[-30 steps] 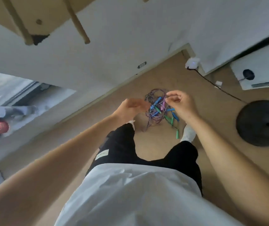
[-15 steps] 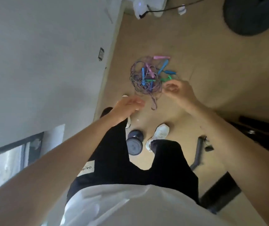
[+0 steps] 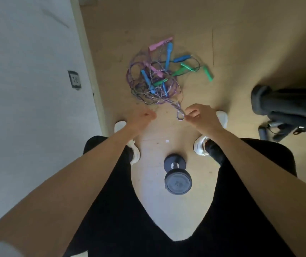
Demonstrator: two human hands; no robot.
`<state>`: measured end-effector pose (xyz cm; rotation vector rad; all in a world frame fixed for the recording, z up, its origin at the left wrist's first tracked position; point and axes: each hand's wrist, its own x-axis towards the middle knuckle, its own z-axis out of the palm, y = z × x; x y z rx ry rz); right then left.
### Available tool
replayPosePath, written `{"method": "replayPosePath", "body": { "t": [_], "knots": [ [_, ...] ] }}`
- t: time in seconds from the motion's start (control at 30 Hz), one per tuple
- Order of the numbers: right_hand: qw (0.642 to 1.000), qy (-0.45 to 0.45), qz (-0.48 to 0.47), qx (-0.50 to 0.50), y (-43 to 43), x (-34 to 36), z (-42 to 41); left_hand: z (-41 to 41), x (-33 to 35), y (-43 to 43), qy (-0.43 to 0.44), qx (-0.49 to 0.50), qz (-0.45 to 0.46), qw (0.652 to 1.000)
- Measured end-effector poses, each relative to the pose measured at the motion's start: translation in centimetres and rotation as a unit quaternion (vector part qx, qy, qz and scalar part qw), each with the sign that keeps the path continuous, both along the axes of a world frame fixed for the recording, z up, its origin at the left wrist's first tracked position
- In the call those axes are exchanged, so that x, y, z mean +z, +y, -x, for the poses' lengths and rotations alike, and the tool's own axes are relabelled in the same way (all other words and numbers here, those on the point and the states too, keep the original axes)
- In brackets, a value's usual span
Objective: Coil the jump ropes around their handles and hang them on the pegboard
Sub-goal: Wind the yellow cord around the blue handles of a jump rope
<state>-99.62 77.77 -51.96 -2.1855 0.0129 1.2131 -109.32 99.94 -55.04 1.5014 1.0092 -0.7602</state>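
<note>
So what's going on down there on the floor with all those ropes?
A person stands over a tangled pile of jump ropes on the wooden floor, pink, blue and green handles all mixed together. The right hand pinches a loop of purple-and-white rope at the pile's near edge; the left hand is closed beside it, whether on a strand is unclear. A dumbbell lies between the feet. Nothing is coiled yet.

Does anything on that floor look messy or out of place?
Yes. The jump ropes lie in one tangled heap, pink, blue and green handles crossing. The right hand pinches one loop. A dumbbell sits between the feet.
</note>
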Motion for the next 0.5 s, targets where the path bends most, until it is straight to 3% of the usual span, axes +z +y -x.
{"method": "replayPosePath", "body": {
  "t": [0.17, 0.3, 0.43, 0.5],
  "knots": [
    [1.0, -0.008, 0.027, 0.011, 2.5, -14.3, -1.1, -4.0, -13.6, 0.6, -0.07, -0.02, -0.055, 0.996],
    [0.994, -0.063, 0.034, 0.076, 3.2, -24.5, -3.2, -5.7, -24.6, 0.1, -0.108, -0.131, -0.136, 0.976],
    [0.966, -0.173, -0.012, 0.194, 3.1, -33.4, -4.7, -5.0, -33.3, -0.4, -0.152, -0.384, -0.267, 0.871],
    [0.9, -0.222, 0.004, 0.376, 2.3, -37.6, -4.5, -4.0, -35.7, -0.9, -0.131, -0.463, -0.292, 0.826]
  ]
}}
